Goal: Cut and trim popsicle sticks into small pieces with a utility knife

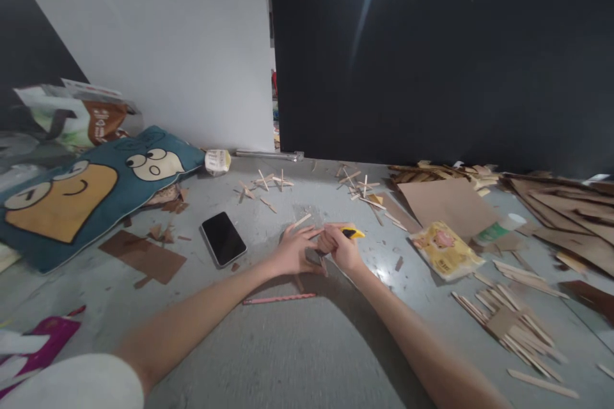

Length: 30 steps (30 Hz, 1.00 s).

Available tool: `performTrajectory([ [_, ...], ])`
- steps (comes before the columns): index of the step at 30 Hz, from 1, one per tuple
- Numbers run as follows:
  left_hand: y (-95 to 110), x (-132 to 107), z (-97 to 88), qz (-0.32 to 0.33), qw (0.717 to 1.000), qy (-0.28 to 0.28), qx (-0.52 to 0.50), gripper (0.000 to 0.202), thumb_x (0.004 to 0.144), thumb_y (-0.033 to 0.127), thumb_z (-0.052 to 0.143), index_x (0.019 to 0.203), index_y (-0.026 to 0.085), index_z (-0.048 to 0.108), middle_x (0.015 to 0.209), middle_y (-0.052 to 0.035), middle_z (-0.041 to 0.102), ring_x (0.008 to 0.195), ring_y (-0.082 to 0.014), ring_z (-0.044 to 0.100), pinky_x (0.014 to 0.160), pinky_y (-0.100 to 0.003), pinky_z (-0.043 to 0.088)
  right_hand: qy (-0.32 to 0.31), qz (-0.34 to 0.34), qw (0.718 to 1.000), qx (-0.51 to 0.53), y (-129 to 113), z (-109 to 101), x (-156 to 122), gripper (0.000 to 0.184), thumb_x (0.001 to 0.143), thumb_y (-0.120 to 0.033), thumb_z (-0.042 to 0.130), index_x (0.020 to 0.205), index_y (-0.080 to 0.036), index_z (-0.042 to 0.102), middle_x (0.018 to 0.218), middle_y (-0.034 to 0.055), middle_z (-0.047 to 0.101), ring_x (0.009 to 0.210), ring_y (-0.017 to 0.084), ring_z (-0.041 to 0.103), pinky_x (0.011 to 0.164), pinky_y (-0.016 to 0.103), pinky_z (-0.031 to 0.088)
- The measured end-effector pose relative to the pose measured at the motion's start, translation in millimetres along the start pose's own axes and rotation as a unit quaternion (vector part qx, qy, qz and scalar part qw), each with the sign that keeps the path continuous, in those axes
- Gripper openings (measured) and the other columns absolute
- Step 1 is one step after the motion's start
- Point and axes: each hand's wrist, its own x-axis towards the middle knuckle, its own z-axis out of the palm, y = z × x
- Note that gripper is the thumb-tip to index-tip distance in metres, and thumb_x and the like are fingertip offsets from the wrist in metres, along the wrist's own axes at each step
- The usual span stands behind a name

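A thin wooden stick (301, 221) lies on the grey table (288, 345) at the middle of the view, with the left hand (293, 249) pressed flat over its near end, fingers spread and closed on nothing, and the right hand (339, 248) just beside it, curled tight around a yellow utility knife (353, 232) whose tip points away to the right. The work in hand looks like trimming or scoring the stick, and it goes best if the left fingertips stay behind the blade's path, the stick is pinned so it cannot roll, and the cut is drawn in light strokes away from the holding hand. A small dark scrap (314, 261) sits between the two hands, touching or nearly touching both; whether it is cardboard being cut or merely lying there I cannot tell. The blade itself is hidden by the right fist, so whether it is out or where it meets the wood cannot be seen. A pink pencil (279, 298) lies near the forearms, a black phone (223, 238) to the left, and loose stick crosses (268, 183) further back. To the right are a yellow packet (446, 250), a sheet of brown cardboard (448, 202) and a heap of sticks (511, 326); a printed cushion (81, 195) lies at far left. The picture is soft, so fine edges are uncertain.
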Motion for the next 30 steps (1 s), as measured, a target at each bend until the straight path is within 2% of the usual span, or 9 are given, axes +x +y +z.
performTrajectory([
  [3, -3, -2, 2.2, -0.009, 1.000, 0.009, -0.023, 0.056, 0.065, 0.056, 0.097, 0.113, 0.031, 0.083, 0.158, -0.0103, 0.060, 0.151, -0.0448, 0.047, 0.129, -0.072, 0.016, -0.003, -0.005, 1.000, 0.010, -5, -2, 1, 0.069, 0.087, -0.054, 0.076, 0.046, -0.025, 0.028, 0.042, -0.0101, 0.019, 0.038, 0.007, 0.014, 0.042, 0.029, 0.015],
  [6, -4, -6, 0.3, -0.007, 0.992, 0.055, -0.112, 0.087, 0.061, 0.057, 0.098, 0.138, 0.028, 0.071, 0.154, -0.0151, 0.062, 0.150, -0.0431, 0.049, 0.129, -0.066, 0.022, 0.002, -0.020, 1.000, 0.016, -16, -6, 0, 0.067, 0.091, -0.053, 0.070, 0.047, -0.026, 0.028, 0.041, -0.0092, 0.020, 0.038, 0.009, 0.015, 0.042, 0.030, 0.019],
  [10, 5, -13, -7.2, -0.044, 0.954, 0.126, -0.270, 0.068, 0.094, 0.064, 0.068, 0.147, 0.022, 0.057, 0.143, -0.0196, 0.065, 0.132, -0.0316, 0.062, 0.109, -0.049, 0.048, 0.012, -0.058, 0.998, 0.017, -33, -6, -2, 0.067, 0.092, -0.054, 0.067, 0.047, -0.026, 0.027, 0.042, -0.0084, 0.020, 0.041, 0.010, 0.015, 0.046, 0.031, 0.020],
  [14, 26, -11, -9.0, -0.064, 0.898, -0.038, -0.434, 0.065, 0.096, 0.068, 0.065, 0.135, 0.018, 0.051, 0.094, -0.0087, 0.076, 0.074, -0.0189, 0.070, 0.071, -0.033, 0.053, 0.008, -0.123, 0.992, -0.006, -43, -1, -5, 0.066, 0.096, -0.054, 0.065, 0.050, -0.026, 0.026, 0.044, -0.0084, 0.020, 0.041, 0.010, 0.016, 0.048, 0.031, 0.022],
  [19, 42, 4, 7.2, -0.045, 0.858, -0.027, -0.510, 0.060, 0.091, 0.063, 0.073, 0.123, 0.020, 0.046, 0.074, 0.0005, 0.071, 0.054, -0.0148, 0.067, 0.057, -0.027, 0.052, -0.004, -0.183, 0.973, -0.140, -56, 2, -7, 0.056, 0.105, -0.051, 0.055, 0.060, -0.026, 0.034, 0.051, -0.0079, 0.028, 0.045, 0.012, 0.025, 0.050, 0.031, 0.027],
  [21, 42, 11, 16.8, -0.062, 0.862, 0.025, -0.502, 0.059, 0.089, 0.058, 0.076, 0.123, 0.020, 0.047, 0.071, 0.0018, 0.071, 0.054, -0.0165, 0.070, 0.056, -0.028, 0.055, -0.023, -0.191, 0.946, -0.262, -67, -1, -7, 0.043, 0.104, -0.049, 0.059, 0.071, -0.024, 0.049, 0.064, -0.0030, 0.047, 0.056, 0.015, 0.044, 0.057, 0.030, 0.037],
  [24, 36, 18, 25.9, -0.091, 0.862, 0.070, -0.493, 0.053, 0.085, 0.050, 0.079, 0.117, 0.021, 0.049, 0.065, 0.0033, 0.070, 0.050, -0.0185, 0.070, 0.052, -0.028, 0.055, -0.088, -0.210, 0.839, -0.494, -86, -7, -9, 0.025, 0.100, -0.044, 0.064, 0.090, -0.022, 0.066, 0.096, 0.0077, 0.063, 0.088, 0.022, 0.063, 0.077, 0.035, 0.050],
  [27, 26, 19, 23.8, -0.112, 0.855, 0.090, -0.499, 0.050, 0.082, 0.044, 0.080, 0.113, 0.023, 0.046, 0.061, 0.0035, 0.069, 0.052, -0.0212, 0.072, 0.055, -0.030, 0.057, -0.160, -0.202, 0.748, -0.611, -96, -13, -19, 0.024, 0.103, -0.038, 0.057, 0.096, -0.022, 0.074, 0.088, 0.0070, 0.068, 0.077, 0.020, 0.064, 0.070, 0.031, 0.049],
  [30, 16, 18, 15.5, -0.132, 0.847, 0.100, -0.505, 0.050, 0.081, 0.041, 0.080, 0.112, 0.023, 0.045, 0.063, 0.0022, 0.071, 0.053, -0.0222, 0.074, 0.056, -0.032, 0.059, -0.111, -0.241, 0.775, -0.574, -90, -18, -36, 0.034, 0.107, -0.041, 0.051, 0.103, -0.022, 0.079, 0.070, 0.0026, 0.070, 0.057, 0.016, 0.060, 0.058, 0.028, 0.045],
])
